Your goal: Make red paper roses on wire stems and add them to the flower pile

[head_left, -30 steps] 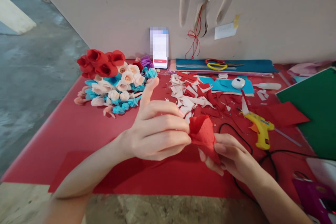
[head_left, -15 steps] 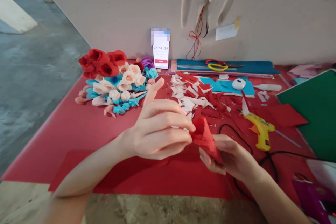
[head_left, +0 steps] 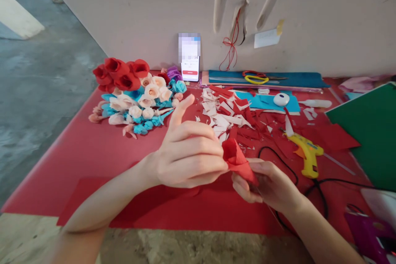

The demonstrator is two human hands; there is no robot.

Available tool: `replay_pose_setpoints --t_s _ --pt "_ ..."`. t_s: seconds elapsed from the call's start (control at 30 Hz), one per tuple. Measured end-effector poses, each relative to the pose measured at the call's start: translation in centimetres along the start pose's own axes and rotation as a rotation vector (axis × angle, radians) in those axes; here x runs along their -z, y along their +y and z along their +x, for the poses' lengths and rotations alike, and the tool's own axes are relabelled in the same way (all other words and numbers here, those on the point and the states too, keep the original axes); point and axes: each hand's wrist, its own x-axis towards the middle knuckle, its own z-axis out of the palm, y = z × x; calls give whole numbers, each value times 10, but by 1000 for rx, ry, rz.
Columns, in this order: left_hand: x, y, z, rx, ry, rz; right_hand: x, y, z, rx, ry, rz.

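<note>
A red crepe-paper flower (head_left: 237,159), rolled into a cone with its opening up and to the left, is held between both hands. My right hand (head_left: 275,181) grips its narrow base between thumb and fingers, and a thin stem seems to run down below the palm. On the other side, my left hand (head_left: 190,156) has its curled fingers closed at the flower's upper edge, one finger raised. The left fingertips are partly hidden behind the paper. Under the forearms lies a large red paper sheet (head_left: 185,212).
Finished paper flowers (head_left: 145,99) are heaped at left. White and red paper scraps (head_left: 225,119) lie beyond my hands. A yellow glue gun (head_left: 307,154) with a black cord is at right, near a green board (head_left: 371,136). Scissors (head_left: 256,78) and a phone (head_left: 189,57) are at the back.
The red flower and my right hand have shifted slightly left. My left fingers have curled a bit more at its edge, and a thin stem now shows below my right hand.
</note>
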Motion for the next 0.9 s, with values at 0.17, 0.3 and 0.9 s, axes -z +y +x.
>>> replay_pose_setpoints --t_s 0.17,0.3,0.9 --pt "1 -2 0 23 -26 -36 3 0 0 10 -52 -14" --pt "1 -3 1 1 -38 -83 4 1 -1 -11 -59 -17" --pt "8 8 0 72 51 129 -2 10 -4 184 101 -286"
